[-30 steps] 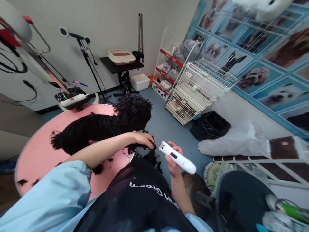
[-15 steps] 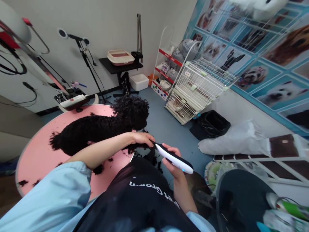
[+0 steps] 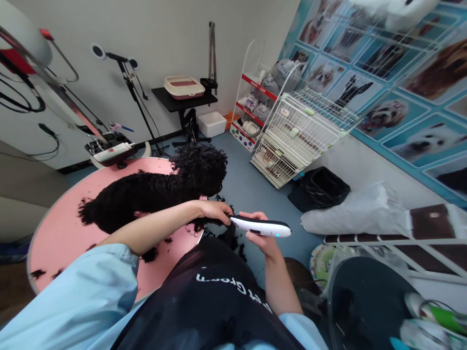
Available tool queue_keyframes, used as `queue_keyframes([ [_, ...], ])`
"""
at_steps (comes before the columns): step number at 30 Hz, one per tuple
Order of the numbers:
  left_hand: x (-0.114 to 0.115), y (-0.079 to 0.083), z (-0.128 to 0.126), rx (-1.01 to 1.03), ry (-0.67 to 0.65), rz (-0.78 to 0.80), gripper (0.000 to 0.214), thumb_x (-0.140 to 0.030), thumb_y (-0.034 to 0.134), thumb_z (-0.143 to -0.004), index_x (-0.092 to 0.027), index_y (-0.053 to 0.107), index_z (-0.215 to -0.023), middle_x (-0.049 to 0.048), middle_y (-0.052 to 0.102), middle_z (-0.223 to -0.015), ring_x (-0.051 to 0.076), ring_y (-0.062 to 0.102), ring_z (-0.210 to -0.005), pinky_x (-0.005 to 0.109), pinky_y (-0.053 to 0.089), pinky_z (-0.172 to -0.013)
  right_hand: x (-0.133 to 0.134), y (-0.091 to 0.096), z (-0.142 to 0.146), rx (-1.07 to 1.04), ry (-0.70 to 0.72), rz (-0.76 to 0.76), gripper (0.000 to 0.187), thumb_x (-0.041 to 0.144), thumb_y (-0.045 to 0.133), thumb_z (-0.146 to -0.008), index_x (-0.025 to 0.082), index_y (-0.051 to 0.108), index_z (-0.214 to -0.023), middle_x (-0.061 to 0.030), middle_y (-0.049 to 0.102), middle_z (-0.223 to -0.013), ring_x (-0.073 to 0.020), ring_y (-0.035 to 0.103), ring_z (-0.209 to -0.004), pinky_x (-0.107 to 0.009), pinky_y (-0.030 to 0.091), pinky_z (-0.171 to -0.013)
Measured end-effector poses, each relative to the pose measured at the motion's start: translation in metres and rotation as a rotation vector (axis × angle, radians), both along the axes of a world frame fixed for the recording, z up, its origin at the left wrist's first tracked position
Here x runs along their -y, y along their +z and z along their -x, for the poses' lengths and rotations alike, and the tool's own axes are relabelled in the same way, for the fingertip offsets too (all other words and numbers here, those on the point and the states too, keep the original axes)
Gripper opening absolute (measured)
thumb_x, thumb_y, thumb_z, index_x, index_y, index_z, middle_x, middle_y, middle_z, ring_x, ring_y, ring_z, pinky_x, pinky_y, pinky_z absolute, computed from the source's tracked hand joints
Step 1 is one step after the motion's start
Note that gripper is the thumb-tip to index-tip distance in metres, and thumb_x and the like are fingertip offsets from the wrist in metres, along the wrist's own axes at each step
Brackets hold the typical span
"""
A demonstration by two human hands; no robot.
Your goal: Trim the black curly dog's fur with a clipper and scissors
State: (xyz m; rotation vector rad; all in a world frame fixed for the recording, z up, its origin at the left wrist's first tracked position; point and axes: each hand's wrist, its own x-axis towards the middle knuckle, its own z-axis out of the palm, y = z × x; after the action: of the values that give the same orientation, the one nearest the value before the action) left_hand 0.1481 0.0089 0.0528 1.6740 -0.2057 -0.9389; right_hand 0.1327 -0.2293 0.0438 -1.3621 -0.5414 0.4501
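A black curly-haired dog [image 3: 146,194] stands on the round pink grooming table [image 3: 54,233], its head toward the far right edge. My left hand [image 3: 214,211] is closed in front of the dog's chest, around what looks like its front leg, mostly hidden by the fingers. In my right hand [image 3: 260,237] I grip a white and black hair clipper [image 3: 264,226] with a small blue light glowing near its rear end. The clipper's head touches or nearly touches my left fingertips. Black hair clippings [image 3: 37,274] lie on the table.
A tool holder [image 3: 113,153] is fixed at the table's far edge. Beyond stand a lamp stand [image 3: 136,99], a black table [image 3: 171,102] with a litter tray, a shelf rack [image 3: 251,107], and a wire cage [image 3: 292,131]. A black-lined bin [image 3: 324,187] stands right.
My right hand has turned the clipper so its rear end is raised and it lies closer to level. My left hand has hardly moved; the dog stays in place.
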Motion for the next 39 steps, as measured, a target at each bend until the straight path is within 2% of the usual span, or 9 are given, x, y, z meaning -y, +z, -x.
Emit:
queue_keyframes([
  [4,-0.002,0.002,0.002,-0.032,-0.028,-0.005,0.025,-0.028,0.074,-0.055,-0.016,0.066,-0.074,-0.0036,0.058,-0.064,0.012,0.049,-0.063,0.024,0.032,-0.060,0.005,0.008,-0.025,-0.105,0.256,0.050,0.045,0.028,0.082,-0.068,0.020,0.061,-0.107,-0.0139,0.066,-0.125,-0.0253,0.065,-0.111,-0.041,0.050,-0.095],
  [7,-0.003,0.003,0.003,-0.066,0.017,-0.014,0.028,-0.036,0.075,-0.057,-0.016,0.065,-0.073,-0.0033,0.056,-0.063,0.012,0.047,-0.061,0.024,0.030,-0.058,0.016,0.001,-0.036,-0.216,0.319,0.032,0.048,0.029,0.084,-0.063,0.020,0.061,-0.105,-0.0138,0.068,-0.120,-0.0167,0.070,-0.070,-0.030,0.055,-0.062],
  [10,-0.003,0.002,0.001,-0.084,0.093,0.006,0.026,-0.036,0.073,-0.058,-0.016,0.063,-0.072,-0.0038,0.056,-0.062,0.011,0.046,-0.060,0.024,0.030,-0.057,0.020,-0.015,-0.033,-0.267,0.148,-0.085,0.050,0.036,0.084,-0.062,0.021,0.061,-0.103,-0.0122,0.069,-0.117,-0.0071,0.056,-0.047,-0.024,0.046,-0.048],
  [14,-0.004,0.000,-0.002,-0.127,0.154,0.053,0.026,-0.029,0.073,-0.055,-0.017,0.064,-0.076,-0.0044,0.057,-0.062,0.011,0.046,-0.059,0.024,0.031,-0.058,0.003,-0.033,-0.015,-0.255,-0.269,-0.295,0.046,0.045,0.080,-0.063,0.024,0.058,-0.098,-0.0038,0.074,-0.097,-0.0029,0.039,-0.040,-0.020,0.037,-0.043],
  [17,-0.005,-0.001,-0.004,-0.137,0.160,0.082,0.026,-0.028,0.073,-0.056,-0.017,0.064,-0.078,-0.0044,0.057,-0.064,0.011,0.046,-0.060,0.024,0.031,-0.059,-0.014,-0.039,-0.005,-0.231,-0.430,-0.367,0.040,0.042,0.078,-0.066,0.026,0.054,-0.093,-0.0008,0.074,-0.094,-0.0034,0.037,-0.040,-0.020,0.036,-0.043],
  [21,-0.005,-0.001,-0.005,-0.102,0.124,0.099,0.026,-0.030,0.073,-0.058,-0.017,0.064,-0.078,-0.0047,0.056,-0.065,0.011,0.046,-0.062,0.024,0.030,-0.060,-0.025,-0.040,-0.002,-0.224,-0.406,-0.393,0.039,0.037,0.079,-0.064,0.026,0.053,-0.091,-0.0011,0.074,-0.101,-0.0044,0.042,-0.044,-0.021,0.040,-0.048],
  [27,-0.004,0.001,-0.004,-0.106,0.117,0.100,0.027,-0.029,0.072,-0.058,-0.017,0.063,-0.081,-0.0049,0.056,-0.067,0.011,0.046,-0.063,0.024,0.030,-0.062,-0.028,-0.042,-0.009,-0.326,-0.380,-0.423,0.037,0.040,0.076,-0.063,0.026,0.052,-0.089,0.0001,0.074,-0.095,-0.0036,0.035,-0.040,-0.020,0.034,-0.045],
  [33,-0.004,0.004,-0.002,-0.105,0.111,0.078,0.024,-0.028,0.071,-0.057,-0.017,0.064,-0.076,-0.0048,0.056,-0.064,0.011,0.045,-0.060,0.024,0.029,-0.059,-0.030,-0.037,-0.015,-0.383,-0.337,-0.328,0.043,0.044,0.076,-0.057,0.026,0.050,-0.086,-0.0007,0.074,-0.092,-0.0034,0.032,-0.039,-0.022,0.034,-0.044],
  [39,-0.004,0.003,-0.002,-0.081,0.173,0.011,0.022,-0.036,0.068,-0.058,-0.016,0.061,-0.066,-0.0041,0.052,-0.057,0.011,0.042,-0.057,0.024,0.029,-0.055,-0.017,-0.039,-0.030,-0.447,-0.268,-0.307,0.048,0.057,0.076,-0.059,0.022,0.055,-0.085,0.0001,0.073,-0.072,-0.0017,0.026,-0.034,-0.017,0.025,-0.035],
])
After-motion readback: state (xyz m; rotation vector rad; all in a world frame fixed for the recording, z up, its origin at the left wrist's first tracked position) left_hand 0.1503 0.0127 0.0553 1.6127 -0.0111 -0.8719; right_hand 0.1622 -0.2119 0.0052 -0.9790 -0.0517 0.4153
